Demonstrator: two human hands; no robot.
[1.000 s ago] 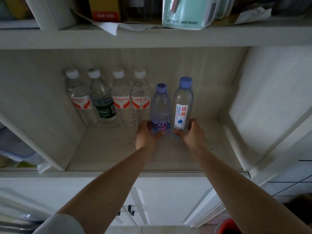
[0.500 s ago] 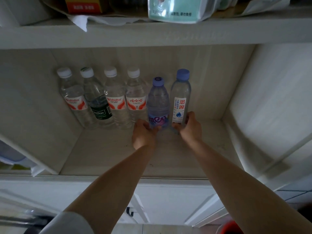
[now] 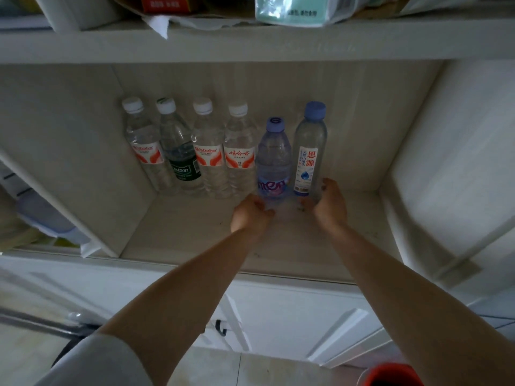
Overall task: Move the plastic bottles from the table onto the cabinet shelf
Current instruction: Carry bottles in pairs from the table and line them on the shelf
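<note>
Six clear plastic bottles stand in a row at the back of the cabinet shelf (image 3: 195,235). Three have red-and-white labels (image 3: 209,158), one a dark green label (image 3: 182,169). To their right stand a short purple-capped bottle (image 3: 273,157) and a tall blue-capped bottle (image 3: 309,151). My left hand (image 3: 252,214) sits just in front of the purple-capped bottle's base, fingers loosely curled and off it. My right hand (image 3: 330,203) cups the base of the tall bottle, its thumb against the bottle's right side.
An upper shelf board (image 3: 250,43) with boxes and a green packet hangs close above the bottle caps. The cabinet's side wall (image 3: 446,162) is on the right, a divider panel (image 3: 69,168) on the left. Cupboard doors (image 3: 278,316) lie below.
Both bottles were pushed back into line with the row. My left hand has slid down off the purple-capped bottle, uncovering its label; my right hand stays at the tall bottle's base.
</note>
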